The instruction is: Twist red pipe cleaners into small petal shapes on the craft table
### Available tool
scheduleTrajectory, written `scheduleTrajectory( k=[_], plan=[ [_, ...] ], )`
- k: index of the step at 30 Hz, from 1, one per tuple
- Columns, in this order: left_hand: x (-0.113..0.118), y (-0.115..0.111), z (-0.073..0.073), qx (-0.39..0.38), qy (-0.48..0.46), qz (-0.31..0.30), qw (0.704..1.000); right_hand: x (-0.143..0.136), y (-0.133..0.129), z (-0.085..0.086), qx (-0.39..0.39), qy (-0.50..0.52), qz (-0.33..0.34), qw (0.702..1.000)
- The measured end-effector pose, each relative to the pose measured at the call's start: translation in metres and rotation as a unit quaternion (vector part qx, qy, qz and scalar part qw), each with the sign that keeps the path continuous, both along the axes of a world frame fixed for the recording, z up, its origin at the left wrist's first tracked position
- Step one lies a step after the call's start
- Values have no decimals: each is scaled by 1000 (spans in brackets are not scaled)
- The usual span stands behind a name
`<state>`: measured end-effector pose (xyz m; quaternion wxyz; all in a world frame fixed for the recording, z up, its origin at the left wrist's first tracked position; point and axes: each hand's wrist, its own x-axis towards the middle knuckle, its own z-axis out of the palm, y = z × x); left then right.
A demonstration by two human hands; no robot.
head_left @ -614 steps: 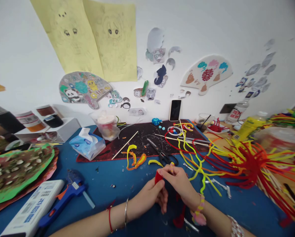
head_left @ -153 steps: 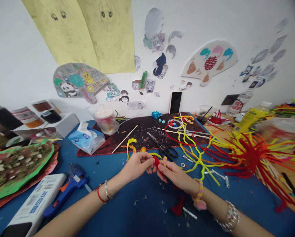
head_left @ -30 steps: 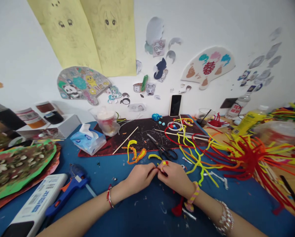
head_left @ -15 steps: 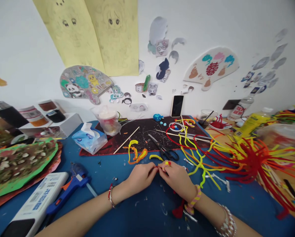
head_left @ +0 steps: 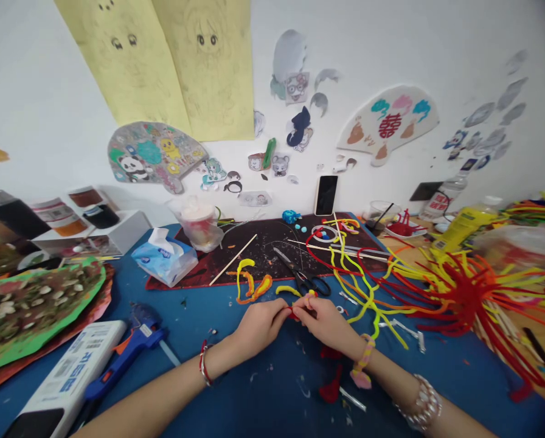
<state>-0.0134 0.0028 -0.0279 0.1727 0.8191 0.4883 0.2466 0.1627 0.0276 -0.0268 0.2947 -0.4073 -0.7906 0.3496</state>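
Between the forearms (head_left: pixel 163 389) the blue desk (head_left: pixel 236 401) lies open to a passing hand, save a red tuft (head_left: pixel 331 386) near the right wrist. Scissors (head_left: pixel 300 275) stand just beyond the fingers (head_left: pixel 278 309), yellow stems (head_left: pixel 367 298) tangle the right, and a glue gun (head_left: pixel 138 342) crowds the left forearm.

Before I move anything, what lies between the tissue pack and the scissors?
In the head view, a pale stick, then yellow and orange strips, lie between the tissue pack and the scissors.
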Motion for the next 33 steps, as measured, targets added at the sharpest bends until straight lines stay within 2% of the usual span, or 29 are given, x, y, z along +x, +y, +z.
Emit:
scheduleTrajectory(
  k=[2, 4, 8, 11, 14, 17, 20, 23, 25, 29, 31, 33],
  plan=[
    [0, 1, 0, 5, -18, 5, 1000, 0, 3, 2, -126, 43, 14, 991],
    [0, 1, 0, 10, -35, 18, 999, 0, 4, 2, -210, 81, 22, 974],
    [-1, 2, 2, 20, -59, 41, 997, 0, 2, 4, -246, 88, 66, 963],
    [-2, 3, 6, 36, -71, 19, 997, 0, -2, 5, -197, 30, 76, 977],
    [-4, 4, 14, 36, -65, -27, 997, -1, -6, 4, -27, -48, 35, 998],
    [-7, 5, 20, 1, -69, -57, 996, -1, -11, 2, 153, -138, 27, 978],
    [-10, 9, 20, -124, -150, -59, 979, -1, -14, 1, 241, -184, 43, 952],
    [-11, 14, 17, -273, -243, -78, 927, 0, -14, 2, 252, -147, 46, 955],
    [-11, 16, 15, -308, -273, -77, 908, 0, -12, 3, 241, -117, 22, 963],
    [-8, 15, 14, -274, -276, -60, 919, 1, -9, 4, 208, -104, -30, 972],
    [-8, 14, 15, -235, -272, -53, 932, 0, -9, 4, 182, -102, -35, 977],
    [-9, 13, 15, -225, -283, -56, 931, 0, -10, 7, 138, -82, -20, 987]
  ],
)
